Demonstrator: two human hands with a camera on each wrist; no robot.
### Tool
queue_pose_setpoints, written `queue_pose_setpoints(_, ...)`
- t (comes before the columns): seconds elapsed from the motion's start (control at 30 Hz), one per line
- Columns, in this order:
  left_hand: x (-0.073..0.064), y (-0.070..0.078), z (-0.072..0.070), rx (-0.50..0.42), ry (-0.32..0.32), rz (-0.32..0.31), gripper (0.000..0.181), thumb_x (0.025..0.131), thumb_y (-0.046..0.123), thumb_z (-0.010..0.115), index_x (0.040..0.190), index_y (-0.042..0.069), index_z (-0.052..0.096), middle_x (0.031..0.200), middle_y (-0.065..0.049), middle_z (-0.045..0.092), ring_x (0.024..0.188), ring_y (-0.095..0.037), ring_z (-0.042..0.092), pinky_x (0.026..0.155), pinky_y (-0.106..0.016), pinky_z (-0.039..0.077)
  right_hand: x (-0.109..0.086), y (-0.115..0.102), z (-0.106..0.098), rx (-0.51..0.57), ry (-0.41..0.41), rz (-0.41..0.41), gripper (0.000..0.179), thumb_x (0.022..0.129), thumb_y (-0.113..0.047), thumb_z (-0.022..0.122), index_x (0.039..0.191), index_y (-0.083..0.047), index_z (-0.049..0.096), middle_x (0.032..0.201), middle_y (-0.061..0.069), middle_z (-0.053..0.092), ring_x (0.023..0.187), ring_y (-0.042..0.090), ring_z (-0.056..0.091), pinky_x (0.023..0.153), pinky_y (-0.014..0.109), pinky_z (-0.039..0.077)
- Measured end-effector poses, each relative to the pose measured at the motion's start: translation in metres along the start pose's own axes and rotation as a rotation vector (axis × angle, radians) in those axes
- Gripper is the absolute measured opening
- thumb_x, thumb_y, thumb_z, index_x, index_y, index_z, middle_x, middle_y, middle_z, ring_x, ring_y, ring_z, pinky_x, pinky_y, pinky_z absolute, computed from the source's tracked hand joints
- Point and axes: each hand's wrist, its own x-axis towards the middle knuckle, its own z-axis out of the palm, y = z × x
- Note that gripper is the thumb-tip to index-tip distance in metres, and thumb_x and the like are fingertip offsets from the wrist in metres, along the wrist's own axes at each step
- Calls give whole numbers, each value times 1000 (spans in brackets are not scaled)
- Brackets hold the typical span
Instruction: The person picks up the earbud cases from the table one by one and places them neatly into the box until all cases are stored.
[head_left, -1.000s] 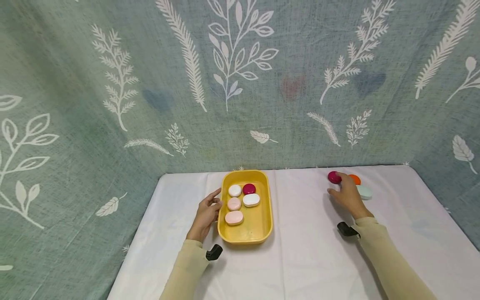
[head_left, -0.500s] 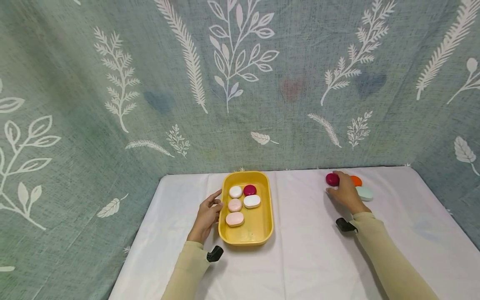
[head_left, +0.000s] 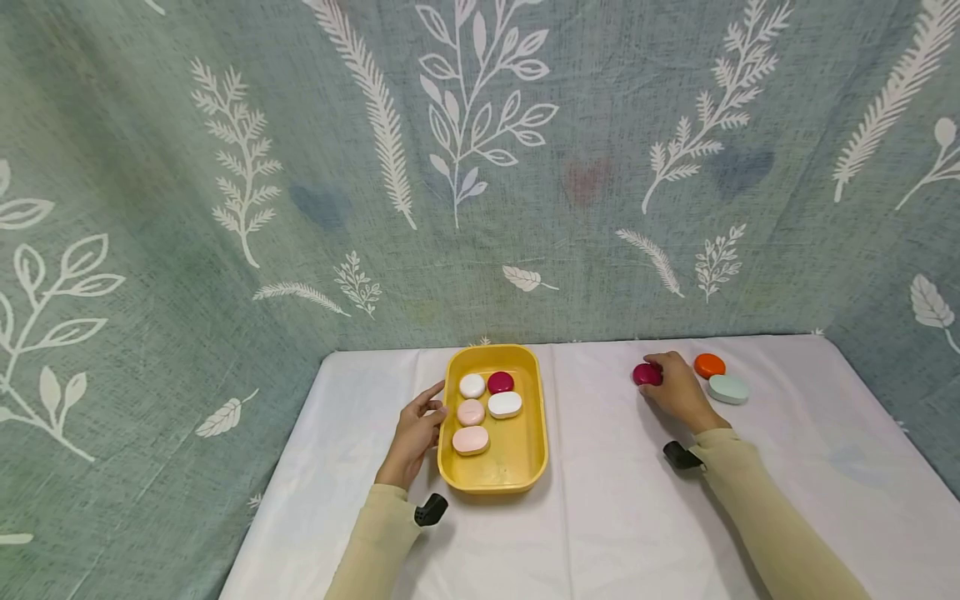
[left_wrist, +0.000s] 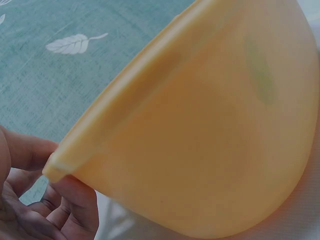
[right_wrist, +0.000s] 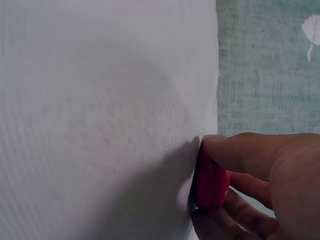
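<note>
A yellow tray stands left of the table's middle, and my left hand pinches its left rim. In the left wrist view, that hand's thumb and fingers lie on either side of the rim of the tray. To the right, my right hand grips a round dark red soap bar. The right wrist view has this soap bar between thumb and fingers, close to the cloth. Inside the tray lie a round white soap, another dark red soap, an oval white soap and two pink soaps.
Beyond the right hand, an orange round soap and a pale green oval soap lie on the white-covered table. A leaf-patterned green curtain rises behind the table and at both sides.
My right hand has moved left and slightly nearer with the dark red soap bar, away from the orange and pale green soaps. The left hand stays at the tray's rim.
</note>
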Motion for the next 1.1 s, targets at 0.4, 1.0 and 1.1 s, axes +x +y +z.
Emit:
queue_pose_setpoints(0.4,0,-1,0,4,12,-5,51,108,7,56,157,22,54,117,-8,52,64,-10,44,58,-23,45,-7,-16,10,12,-21,-45,49,90,1,79,133,17,60,131,37,58,117,51,59,103,62,51)
queue_pose_setpoints(1.0,-1,0,0,6,8,5,51,108,7,55,157,22,54,117,-9,52,66,-12,45,59,-24,45,-21,-78,19,133,53,-300,43,84,10,82,124,15,66,118,28,64,102,40,67,92,55,59)
queue_pose_setpoints(1.1,-1,0,1,4,6,6,51,108,7,55,157,22,54,117,-9,52,65,-11,44,59,-23,45,-22,-88,20,152,38,-310,44,84,10,82,125,14,66,119,27,64,102,39,68,93,54,59)
